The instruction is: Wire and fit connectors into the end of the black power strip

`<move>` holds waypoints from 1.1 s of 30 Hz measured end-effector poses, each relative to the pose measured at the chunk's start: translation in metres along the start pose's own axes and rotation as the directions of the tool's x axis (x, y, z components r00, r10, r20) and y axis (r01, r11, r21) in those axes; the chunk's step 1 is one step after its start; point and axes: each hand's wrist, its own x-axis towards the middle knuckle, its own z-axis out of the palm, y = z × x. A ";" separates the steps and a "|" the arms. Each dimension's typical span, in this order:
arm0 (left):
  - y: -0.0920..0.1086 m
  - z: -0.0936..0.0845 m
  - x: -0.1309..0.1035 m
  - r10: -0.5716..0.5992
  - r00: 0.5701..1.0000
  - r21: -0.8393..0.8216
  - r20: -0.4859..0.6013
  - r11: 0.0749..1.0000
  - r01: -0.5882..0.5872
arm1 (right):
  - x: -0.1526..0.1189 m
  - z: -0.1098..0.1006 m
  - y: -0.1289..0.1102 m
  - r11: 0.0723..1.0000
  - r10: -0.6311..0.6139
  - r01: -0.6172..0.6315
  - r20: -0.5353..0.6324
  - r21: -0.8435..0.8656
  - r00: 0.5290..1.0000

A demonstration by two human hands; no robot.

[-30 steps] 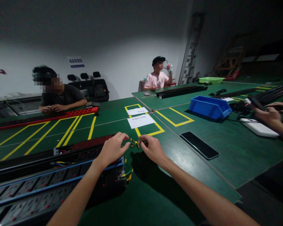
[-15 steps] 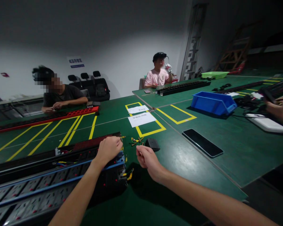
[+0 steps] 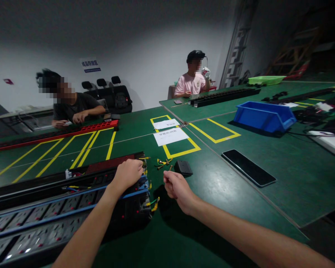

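My left hand (image 3: 128, 173) rests with curled fingers on the right end of the long black socket strips (image 3: 53, 210), which lie side by side at the lower left. Its fingertips are at the strip ends, and what they hold is hidden. Yellow-green wires (image 3: 155, 204) stick out of those ends. To the right, my right hand (image 3: 178, 188) is closed in a pinch just above the table; anything in it is too small to name. Beyond it are screws and short wires (image 3: 163, 162) and a small black block (image 3: 183, 168).
A phone (image 3: 248, 167) lies right of my right hand, with a blue bin (image 3: 264, 118) behind it. Paper labels (image 3: 171, 136) lie ahead on the green table (image 3: 212, 201). Two people sit across, behind a red strip (image 3: 100, 127) and a black rail (image 3: 226, 97).
The view has shifted slightly, so the bin and phone appear farther right. Both hands keep nearly the same pose. The seated person at left has moved their hands a little.
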 end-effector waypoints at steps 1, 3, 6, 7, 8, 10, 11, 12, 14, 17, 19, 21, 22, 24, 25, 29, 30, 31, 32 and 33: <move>0.000 0.000 0.000 0.002 1.000 0.000 0.004 1.000 -0.002 | 0.000 0.000 0.000 1.000 0.004 -0.004 -0.002 -0.001 1.000; 0.000 0.001 0.001 0.005 1.000 0.000 0.013 1.000 -0.005 | 0.000 0.000 0.000 1.000 0.008 -0.008 -0.001 -0.005 1.000; 0.000 0.001 0.002 0.012 1.000 -0.004 0.019 1.000 -0.012 | 0.000 0.000 0.000 1.000 0.001 -0.001 0.008 -0.016 1.000; 0.000 0.001 0.002 0.020 1.000 -0.009 0.021 1.000 -0.020 | -0.001 0.000 0.000 1.000 -0.003 0.003 0.013 -0.019 1.000; 0.000 0.001 0.002 0.027 0.999 -0.015 0.023 1.000 -0.027 | -0.001 0.000 0.001 1.000 -0.007 0.007 0.017 -0.022 1.000; 0.000 0.001 0.003 0.042 0.999 -0.026 0.024 0.999 -0.041 | -0.001 0.000 0.001 0.999 -0.014 0.015 0.023 -0.029 1.000; 0.000 0.001 0.002 0.046 0.999 -0.030 0.024 0.999 -0.046 | -0.001 0.000 0.001 0.999 -0.015 0.016 0.025 -0.033 1.000; 0.000 0.000 0.002 0.048 0.999 -0.033 0.025 0.998 -0.047 | -0.001 0.000 0.002 0.999 -0.016 0.017 0.024 -0.037 1.000; 0.000 0.000 0.002 0.048 0.998 -0.029 0.027 0.998 -0.047 | -0.001 0.001 0.002 0.999 -0.015 0.016 0.022 -0.048 1.000; 0.000 0.000 0.002 0.050 0.998 -0.014 0.030 0.999 -0.050 | -0.003 0.002 0.002 0.998 -0.012 0.013 0.017 -0.066 1.000; 0.001 0.000 0.003 0.058 0.998 -0.007 0.033 0.998 -0.058 | -0.003 0.002 0.002 0.997 -0.007 0.008 0.014 -0.077 1.000; 0.000 0.001 0.003 0.064 0.997 -0.004 0.040 0.998 -0.064 | -0.004 0.002 0.002 0.997 -0.005 0.006 0.018 -0.080 1.000; 0.000 0.001 0.003 0.067 0.997 -0.002 0.042 0.998 -0.067 | -0.004 0.002 0.002 0.997 -0.004 0.006 0.022 -0.081 1.000; 0.000 0.001 0.003 0.071 0.997 0.001 0.043 0.997 -0.071 | -0.004 0.002 0.002 0.996 -0.004 0.007 0.034 -0.088 0.999; 0.000 0.001 0.003 0.073 0.996 0.002 0.042 0.997 -0.073 | -0.004 0.002 0.002 0.996 -0.005 0.008 0.038 -0.094 0.999; 0.000 0.000 0.003 0.073 0.996 0.015 0.052 0.997 -0.074 | -0.004 0.002 0.002 0.993 0.003 0.000 0.030 -0.121 1.000; 0.000 0.000 0.003 0.074 0.996 0.020 0.057 0.997 -0.075 | -0.004 0.002 0.001 0.992 0.007 -0.004 0.026 -0.123 1.000; 0.001 -0.001 0.004 0.074 0.995 0.026 0.060 0.997 -0.076 | -0.005 0.003 0.001 0.992 0.009 -0.006 0.023 -0.123 1.000; 0.002 -0.001 0.004 0.073 0.995 0.032 0.061 0.997 -0.075 | -0.005 0.003 0.000 0.992 0.009 -0.006 0.021 -0.124 1.000; 0.002 -0.001 0.004 0.071 0.996 0.038 0.060 0.997 -0.074 | -0.006 0.003 0.000 0.992 0.006 -0.003 0.019 -0.125 1.000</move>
